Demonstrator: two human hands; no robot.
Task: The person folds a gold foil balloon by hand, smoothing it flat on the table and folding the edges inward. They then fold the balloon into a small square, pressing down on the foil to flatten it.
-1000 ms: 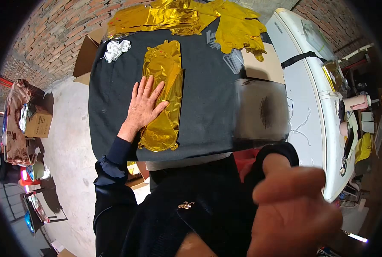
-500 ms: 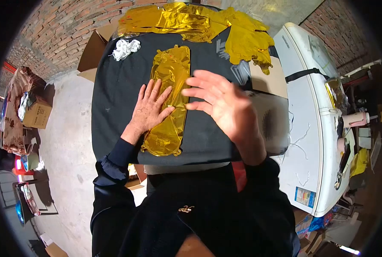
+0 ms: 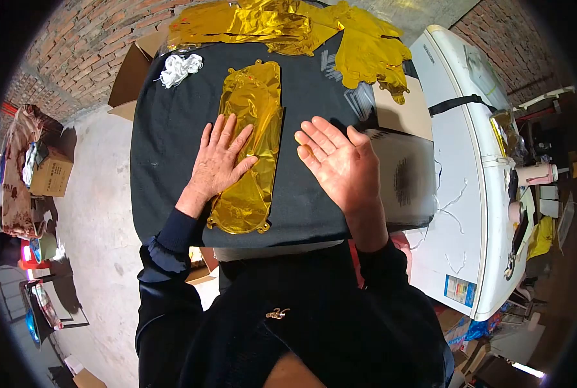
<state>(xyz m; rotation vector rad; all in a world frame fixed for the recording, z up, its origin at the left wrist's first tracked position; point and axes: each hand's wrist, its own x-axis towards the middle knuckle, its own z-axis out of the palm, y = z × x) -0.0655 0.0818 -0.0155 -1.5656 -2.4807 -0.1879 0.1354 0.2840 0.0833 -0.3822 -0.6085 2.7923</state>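
Gold foil pc (image 3: 242, 205) is laid on blk-clothed desk (image 3: 170, 152). L hand (image 3: 218, 160): fingers part-spread, rested atop, nothing gripped; pressure to be kept light & even. R hand (image 3: 343, 163): held clear, fingers extended, empty.

Long gold foil piece (image 3: 264, 132), slightly wrinkled, flat on black cloth (image 3: 172, 142).

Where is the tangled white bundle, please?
In the head view, the bundle lies near the far left corner of the black tabletop, left of the long gold foil under the left hand.
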